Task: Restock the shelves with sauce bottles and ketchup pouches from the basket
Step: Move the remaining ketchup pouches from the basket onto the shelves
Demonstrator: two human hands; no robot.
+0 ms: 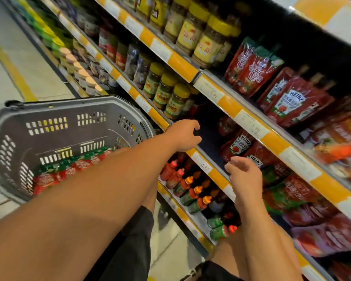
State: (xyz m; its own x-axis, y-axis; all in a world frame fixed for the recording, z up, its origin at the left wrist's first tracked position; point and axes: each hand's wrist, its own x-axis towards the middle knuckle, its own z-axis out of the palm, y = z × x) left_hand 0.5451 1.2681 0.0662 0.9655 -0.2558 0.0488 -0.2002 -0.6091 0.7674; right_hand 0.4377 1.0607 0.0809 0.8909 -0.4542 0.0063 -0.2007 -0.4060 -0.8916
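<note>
A grey plastic basket (55, 126) stands at the left on the floor, with several red ketchup pouches (49, 179) lying in its bottom. My left hand (183, 135) reaches over the edge of the middle shelf (203, 161), fingers curled and apart, holding nothing. My right hand (244, 175) hovers at the same shelf edge just in front of red Heinz ketchup pouches (238, 144), fingers loosely bent and empty. On the shelf below stand sauce bottles (193, 191) with orange and red caps.
Jars with yellow lids (170, 94) fill the shelf left of my left hand. More Heinz pouches (292, 102) hang on the shelf above. A dark bare patch of shelf (209, 126) lies between the jars and the pouches. My knees are below.
</note>
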